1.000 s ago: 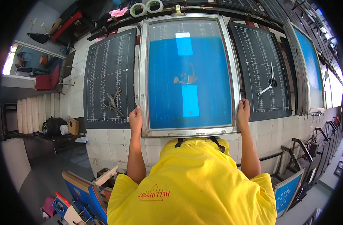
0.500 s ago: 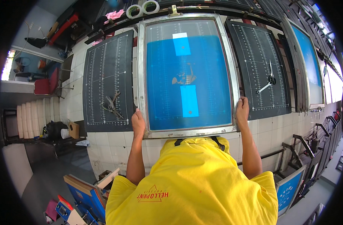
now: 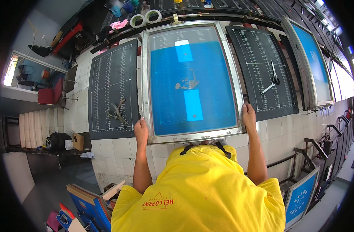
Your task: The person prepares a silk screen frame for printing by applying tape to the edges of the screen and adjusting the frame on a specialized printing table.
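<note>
We see a metal-framed screen (image 3: 192, 81) with blue mesh lying flat on a white tiled table (image 3: 119, 150), straight ahead of the person. The mesh carries a small pale design in its middle, a light blue strip of tape nearer us and another at the far edge.

The left hand (image 3: 141, 131) grips the near left corner of the frame, fingers curled over its edge. The right hand (image 3: 248, 115) closes on the near right corner the same way. Both forearms reach out from a yellow shirt (image 3: 200, 193) that fills the near part of the view.

Left of the screen lies a black ruled board (image 3: 113, 89), just beside the frame, with pliers (image 3: 117, 112) resting on its near part. Right of the screen lies a second ruled board (image 3: 264, 69) with scissors (image 3: 272, 79) on it. Further right, another blue screen (image 3: 310, 65) stands tilted.

At the far edge, two tape rolls (image 3: 146, 18) sit side by side, with a pink rag (image 3: 120, 24) to their left. Near right, a blue screen with white marks (image 3: 300, 197) leans by a metal rack. Near left, a wood-framed screen (image 3: 90, 208) leans at floor level.
</note>
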Tool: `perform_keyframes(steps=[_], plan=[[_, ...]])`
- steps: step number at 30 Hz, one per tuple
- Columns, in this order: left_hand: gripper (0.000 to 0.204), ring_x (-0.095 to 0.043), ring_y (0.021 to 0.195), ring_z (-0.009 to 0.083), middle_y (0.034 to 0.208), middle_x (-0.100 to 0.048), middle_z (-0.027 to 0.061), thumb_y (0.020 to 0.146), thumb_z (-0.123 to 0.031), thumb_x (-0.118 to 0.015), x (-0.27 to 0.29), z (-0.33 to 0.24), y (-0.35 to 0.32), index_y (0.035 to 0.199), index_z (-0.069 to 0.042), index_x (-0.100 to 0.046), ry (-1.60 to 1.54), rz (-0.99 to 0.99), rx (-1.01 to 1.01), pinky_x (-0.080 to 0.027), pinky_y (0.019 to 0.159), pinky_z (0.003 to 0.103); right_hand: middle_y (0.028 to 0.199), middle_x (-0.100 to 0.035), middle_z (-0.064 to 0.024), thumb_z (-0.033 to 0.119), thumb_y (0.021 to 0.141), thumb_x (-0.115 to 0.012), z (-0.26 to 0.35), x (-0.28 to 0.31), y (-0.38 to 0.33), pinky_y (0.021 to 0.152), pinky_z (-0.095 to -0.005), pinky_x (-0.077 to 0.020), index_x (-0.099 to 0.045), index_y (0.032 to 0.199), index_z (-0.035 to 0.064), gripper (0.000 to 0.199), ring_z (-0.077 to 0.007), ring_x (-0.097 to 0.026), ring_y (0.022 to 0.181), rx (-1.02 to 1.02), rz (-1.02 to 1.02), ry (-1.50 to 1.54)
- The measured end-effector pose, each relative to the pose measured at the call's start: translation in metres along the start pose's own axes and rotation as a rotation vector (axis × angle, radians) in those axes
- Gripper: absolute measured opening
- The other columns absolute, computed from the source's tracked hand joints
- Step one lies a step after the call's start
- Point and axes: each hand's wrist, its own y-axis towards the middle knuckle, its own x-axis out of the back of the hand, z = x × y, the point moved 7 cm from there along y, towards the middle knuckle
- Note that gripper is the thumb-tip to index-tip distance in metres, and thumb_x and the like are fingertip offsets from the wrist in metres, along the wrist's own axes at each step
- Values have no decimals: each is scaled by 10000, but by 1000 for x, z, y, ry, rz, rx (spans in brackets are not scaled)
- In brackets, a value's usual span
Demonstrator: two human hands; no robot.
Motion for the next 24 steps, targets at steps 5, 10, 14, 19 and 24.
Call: perform_keyframes(steps=[5, 10, 14, 19, 24], plan=[[509, -545, 732, 460, 756, -596, 273, 1039, -329, -387, -6, 21, 3, 861, 100, -596, 50, 10, -36, -416, 716, 498, 925, -657, -281, 251, 1007, -458, -3, -4, -5, 796, -451, -473, -627, 1060, -66, 364, -405, -641, 873, -27, 33, -54], [521, -567, 819, 510, 820, -612, 318, 1039, -321, -361, -12, 18, 3, 882, 111, -606, 75, -28, -58, -417, 759, 528, 837, -613, -302, 246, 1016, -438, -6, -9, -5, 731, -467, -447, -606, 970, -85, 374, -429, -602, 782, -30, 14, -17], [519, -566, 833, 512, 834, -610, 324, 1041, -316, -356, -12, 15, 0, 890, 114, -605, 44, -33, -28, -418, 770, 525, 818, -605, -293, 245, 1018, -428, -5, -10, -5, 724, -458, -444, -604, 963, -87, 379, -428, -577, 756, -4, -7, -16], [518, -557, 847, 520, 855, -606, 332, 1047, -315, -341, -10, 10, -2, 905, 110, -600, 87, -34, -14, -414, 776, 527, 817, -603, -289, 239, 1015, -421, -3, -11, -5, 728, -450, -443, -600, 969, -88, 376, -419, -571, 753, -23, -25, 5], [518, -548, 865, 533, 870, -604, 343, 1051, -312, -333, -12, 10, -2, 904, 108, -598, 89, -43, -4, -411, 780, 539, 812, -600, -276, 232, 1013, -413, 6, -9, -5, 722, -436, -442, -595, 977, -92, 373, -388, -566, 740, -29, -23, 18]])
